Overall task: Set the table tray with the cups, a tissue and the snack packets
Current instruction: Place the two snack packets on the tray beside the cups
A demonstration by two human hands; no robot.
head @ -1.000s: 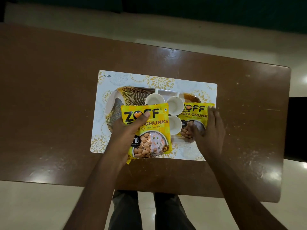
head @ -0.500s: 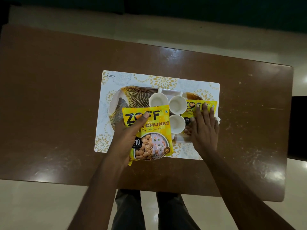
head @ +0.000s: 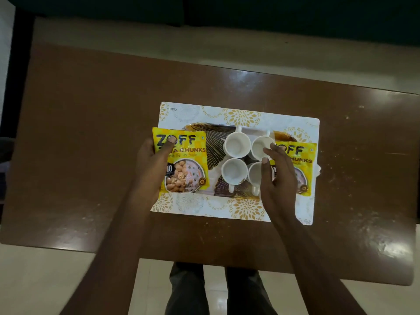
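A gold-striped tray (head: 212, 138) lies on a white placemat (head: 241, 115) with gold flowers. Several white cups (head: 236, 145) stand in its middle. My left hand (head: 152, 164) grips a yellow snack packet (head: 184, 162) over the tray's left end, thumb on its top. A second yellow packet (head: 302, 160) lies flat on the tray's right end. My right hand (head: 277, 176) hovers between that packet and the right cups, fingers apart, holding nothing. A bit of white tissue (head: 318, 170) peeks out from under the right packet.
The placemat lies on a brown table (head: 91, 155) with worn, shiny patches. The table's near edge is just above my legs (head: 216, 289). Pale floor shows on all sides.
My left hand has carried its packet leftward, uncovering the left cups. My right hand has lifted off the right packet, which now lies flat, and moved toward the cups.
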